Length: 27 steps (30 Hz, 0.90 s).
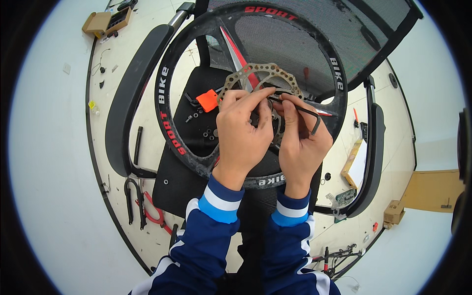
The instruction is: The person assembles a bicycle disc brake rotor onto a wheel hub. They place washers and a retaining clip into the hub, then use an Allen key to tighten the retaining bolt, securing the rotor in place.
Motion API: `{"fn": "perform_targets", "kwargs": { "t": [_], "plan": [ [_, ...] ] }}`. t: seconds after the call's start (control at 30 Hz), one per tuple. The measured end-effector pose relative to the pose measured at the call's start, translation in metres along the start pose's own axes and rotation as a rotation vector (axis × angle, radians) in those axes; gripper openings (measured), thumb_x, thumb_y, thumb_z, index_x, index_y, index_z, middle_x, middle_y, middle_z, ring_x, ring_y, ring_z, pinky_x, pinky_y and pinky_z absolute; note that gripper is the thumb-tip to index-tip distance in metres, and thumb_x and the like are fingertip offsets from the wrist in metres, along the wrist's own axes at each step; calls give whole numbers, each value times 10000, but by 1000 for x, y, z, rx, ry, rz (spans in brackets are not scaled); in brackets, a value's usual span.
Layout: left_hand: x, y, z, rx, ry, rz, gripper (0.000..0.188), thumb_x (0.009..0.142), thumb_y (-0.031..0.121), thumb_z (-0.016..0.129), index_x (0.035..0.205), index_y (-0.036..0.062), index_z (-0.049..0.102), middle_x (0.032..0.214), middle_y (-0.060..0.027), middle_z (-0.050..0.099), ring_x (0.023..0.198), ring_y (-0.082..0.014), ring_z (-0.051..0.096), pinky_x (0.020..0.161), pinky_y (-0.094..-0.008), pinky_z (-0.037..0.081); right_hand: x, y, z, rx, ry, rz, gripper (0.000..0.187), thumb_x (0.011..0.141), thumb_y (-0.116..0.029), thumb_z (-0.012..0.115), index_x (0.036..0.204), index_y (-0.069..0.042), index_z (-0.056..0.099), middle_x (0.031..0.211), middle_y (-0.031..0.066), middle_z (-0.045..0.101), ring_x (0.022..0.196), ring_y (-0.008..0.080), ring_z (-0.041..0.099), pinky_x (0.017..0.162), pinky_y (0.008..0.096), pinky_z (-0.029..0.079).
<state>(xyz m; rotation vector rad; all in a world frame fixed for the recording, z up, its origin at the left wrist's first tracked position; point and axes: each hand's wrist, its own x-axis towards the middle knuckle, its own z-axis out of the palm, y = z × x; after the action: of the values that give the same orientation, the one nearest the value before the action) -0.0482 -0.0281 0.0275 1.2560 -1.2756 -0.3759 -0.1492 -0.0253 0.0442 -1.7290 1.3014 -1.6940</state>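
Note:
A black bicycle wheel [163, 98] with wide spokes lies on the seat of a black office chair. On its hub is a perforated metal brake disc [237, 78]. My right hand [302, 137] is closed on a black hex key [307, 112], whose bent end sticks out past the fingers. Over the disc, my left hand [243, 130] is closed, thumb and index finger against the key's other end; anything tiny between them is hidden. Left of that hand, an orange hex key holder [207, 101] and several small nuts and bolts [189, 119] lie on the seat, seen between the spokes.
Armrests [132, 98] flank the wheel, and a mesh backrest [373, 34] rises behind. Around the chair, the floor holds a black fork [129, 199], a red frame part [156, 214], an open cardboard box [97, 23], a white-topped board [355, 162] and bike parts [334, 258].

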Motion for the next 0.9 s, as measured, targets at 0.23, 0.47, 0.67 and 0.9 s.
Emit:
{"fn": "perform_targets", "kwargs": {
  "t": [0.23, 0.47, 0.67, 0.9],
  "plan": [
    [3, -2, -8, -61, -22, -66, 234, 915, -18, 634, 1090, 57, 769, 828, -77, 647, 653, -124, 602, 616, -258, 480, -1, 1, 5, 31, 19, -6, 121, 933, -6, 699, 1041, 39, 728, 904, 107, 747, 761, 152, 716, 653, 237, 536],
    [5, -8, -14, -127, -15, -96, 198, 906, -26, 642, 1058, 20, 761, 840, -76, 687, 661, -103, 586, 630, -248, 481, -2, -1, 6, -13, 6, -1, 121, 930, -10, 707, 1039, 39, 728, 919, 114, 747, 756, 146, 705, 680, 234, 543],
    [8, -1, -13, -116, -42, -86, 184, 883, -15, 663, 1034, 19, 762, 836, -70, 687, 686, -110, 570, 650, -248, 480, 0, -1, 5, -1, 12, -25, 116, 923, 9, 706, 1032, 45, 723, 940, 120, 747, 794, 156, 708, 697, 239, 547],
    [5, 0, -13, -129, -43, -92, 191, 870, -7, 669, 1026, 38, 768, 834, -68, 679, 699, -122, 541, 648, -255, 463, 0, -1, 3, -29, 0, -31, 120, 918, 21, 703, 1034, 44, 722, 953, 128, 745, 816, 170, 710, 722, 258, 555]
  ]
}}
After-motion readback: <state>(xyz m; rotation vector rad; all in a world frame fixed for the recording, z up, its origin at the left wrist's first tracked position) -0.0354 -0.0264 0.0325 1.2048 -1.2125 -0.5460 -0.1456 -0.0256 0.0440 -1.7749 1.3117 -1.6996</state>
